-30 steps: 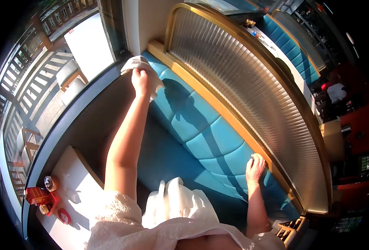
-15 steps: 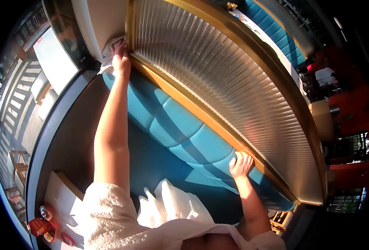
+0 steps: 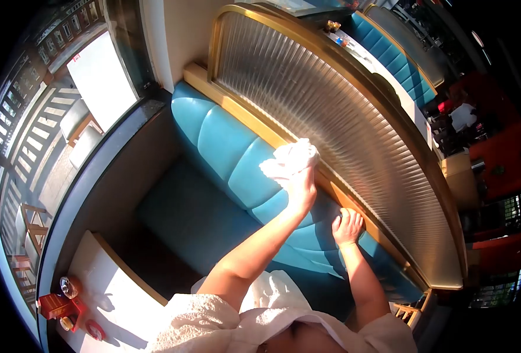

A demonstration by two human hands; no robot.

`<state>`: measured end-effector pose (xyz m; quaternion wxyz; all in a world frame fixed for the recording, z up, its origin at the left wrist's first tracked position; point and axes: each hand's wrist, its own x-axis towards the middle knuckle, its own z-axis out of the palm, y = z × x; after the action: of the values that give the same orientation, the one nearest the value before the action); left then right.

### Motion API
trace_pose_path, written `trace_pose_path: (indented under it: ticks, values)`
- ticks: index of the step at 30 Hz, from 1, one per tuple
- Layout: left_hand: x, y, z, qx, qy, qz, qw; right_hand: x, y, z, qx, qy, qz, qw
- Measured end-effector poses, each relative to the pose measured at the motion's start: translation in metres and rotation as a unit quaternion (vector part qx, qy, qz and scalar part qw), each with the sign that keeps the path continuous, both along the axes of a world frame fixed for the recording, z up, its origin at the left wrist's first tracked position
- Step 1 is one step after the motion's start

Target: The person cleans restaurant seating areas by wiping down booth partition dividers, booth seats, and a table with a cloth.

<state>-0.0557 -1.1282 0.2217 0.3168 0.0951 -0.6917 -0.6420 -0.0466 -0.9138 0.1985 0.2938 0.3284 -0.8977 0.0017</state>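
Beside the window, a teal bench (image 3: 231,141) backs onto a ribbed glass divider (image 3: 325,106) in a brass frame. Our left hand (image 3: 301,187) grips a white cloth (image 3: 288,160) at the bench's top edge, probably touching the wooden ledge (image 3: 237,109); our right hand's (image 3: 348,227) bare fingers curl over that edge, nearer us.

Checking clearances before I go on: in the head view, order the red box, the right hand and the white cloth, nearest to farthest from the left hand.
From the left hand:
1. White cloth: in its grasp.
2. Right hand: to the right, on the backrest's top edge.
3. Red box: far left, on the table.
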Motion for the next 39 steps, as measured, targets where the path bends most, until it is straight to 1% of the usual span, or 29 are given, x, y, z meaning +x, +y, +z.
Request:
trace_pose_path:
  ticks: [2,4,5,7,8,9,10,11,12,14,16,17,18,19,20,21,22,23,25,26,28,29,30,31,32,34,35,37,39]
  values:
    - [0.017,0.025,0.006,0.033,0.056,-0.076,0.995,0.000,0.001,-0.001,-0.009,0.004,0.001,1.000]
    - [0.028,0.003,0.035,0.209,-0.015,-0.060,0.976,0.003,-0.001,0.005,-0.012,-0.011,0.000,1.000]
    - [0.008,-0.012,0.025,0.298,0.106,-0.005,0.949,0.006,-0.003,0.008,-0.012,-0.017,0.004,1.000]
    - [-0.005,-0.081,0.066,0.297,0.210,0.069,0.929,0.004,-0.004,0.008,-0.019,-0.017,0.006,1.000]
    - [-0.016,-0.114,0.083,0.253,0.269,0.097,0.924,0.002,-0.004,0.007,-0.019,-0.015,0.008,1.000]
    - [-0.021,-0.154,0.138,0.178,0.295,0.101,0.933,0.000,-0.002,0.008,-0.021,-0.012,0.010,1.000]
    - [-0.034,-0.158,0.132,0.167,0.334,0.118,0.920,0.002,-0.002,0.006,-0.022,-0.011,0.013,1.000]
    - [-0.045,-0.179,0.146,0.130,0.319,0.095,0.934,0.002,-0.002,0.004,-0.019,-0.007,0.009,1.000]
    - [-0.071,-0.196,0.145,0.007,0.287,0.128,0.949,0.001,-0.001,0.003,-0.016,-0.006,0.006,1.000]
    - [-0.122,-0.205,0.128,-0.175,0.210,0.256,0.927,0.001,-0.001,0.003,-0.027,-0.010,0.012,0.999]
    - [-0.148,-0.221,0.099,-0.225,0.185,0.335,0.896,-0.002,0.003,-0.003,-0.028,0.000,0.018,0.999]
    - [-0.157,-0.229,0.079,-0.216,0.130,0.383,0.889,-0.002,0.002,-0.002,-0.027,0.000,0.018,0.999]
    - [-0.158,-0.239,0.053,-0.205,0.157,0.365,0.894,-0.002,0.002,-0.002,-0.027,-0.001,0.019,0.999]
    - [-0.154,-0.235,0.026,-0.146,0.071,0.335,0.928,-0.002,0.003,-0.004,-0.029,0.001,0.018,0.999]
    - [-0.150,-0.231,0.004,-0.106,0.100,0.368,0.918,-0.001,0.003,-0.005,-0.033,-0.002,0.014,0.999]
    - [-0.151,-0.232,-0.013,-0.157,0.131,0.417,0.885,-0.001,0.003,-0.004,-0.034,-0.002,0.016,0.999]
    - [-0.143,-0.226,-0.018,-0.185,0.080,0.431,0.879,-0.002,0.002,-0.003,-0.036,0.000,0.019,0.999]
    - [-0.138,-0.227,-0.018,-0.077,0.154,0.367,0.914,0.001,0.003,-0.004,-0.038,-0.001,0.017,0.999]
    - [-0.133,-0.228,0.004,0.010,0.293,0.302,0.907,-0.001,0.002,-0.002,-0.037,-0.011,0.014,0.999]
    - [-0.124,-0.222,0.039,-0.011,0.356,0.304,0.883,-0.003,0.002,-0.002,-0.040,-0.008,0.012,0.999]
    - [-0.116,-0.226,0.103,-0.022,0.338,0.263,0.904,-0.003,0.003,-0.003,-0.045,-0.004,0.024,0.999]
    - [-0.130,-0.255,0.107,-0.219,0.269,0.359,0.866,-0.002,0.003,-0.003,-0.046,-0.009,0.025,0.999]
    - [-0.123,-0.256,0.151,-0.166,0.276,0.284,0.903,-0.002,0.004,-0.002,-0.041,-0.009,0.026,0.999]
    - [-0.122,-0.263,0.179,-0.354,0.206,0.323,0.853,-0.002,0.004,0.000,-0.043,-0.015,0.028,0.999]
    - [-0.137,-0.272,0.181,-0.300,0.228,0.351,0.857,-0.001,0.002,0.002,-0.048,-0.021,0.028,0.998]
    - [-0.151,-0.276,0.171,-0.309,0.213,0.404,0.834,0.000,0.001,0.005,-0.058,-0.034,0.028,0.997]
    - [-0.141,-0.265,0.175,-0.445,0.233,0.379,0.777,0.001,0.000,0.006,-0.062,-0.032,0.026,0.997]
    - [-0.120,-0.185,0.182,-0.388,0.277,0.277,0.834,0.002,-0.001,0.011,-0.050,-0.024,0.008,0.998]
    - [-0.096,-0.091,0.181,-0.361,0.317,0.196,0.855,0.001,0.000,0.008,-0.076,-0.008,0.036,0.996]
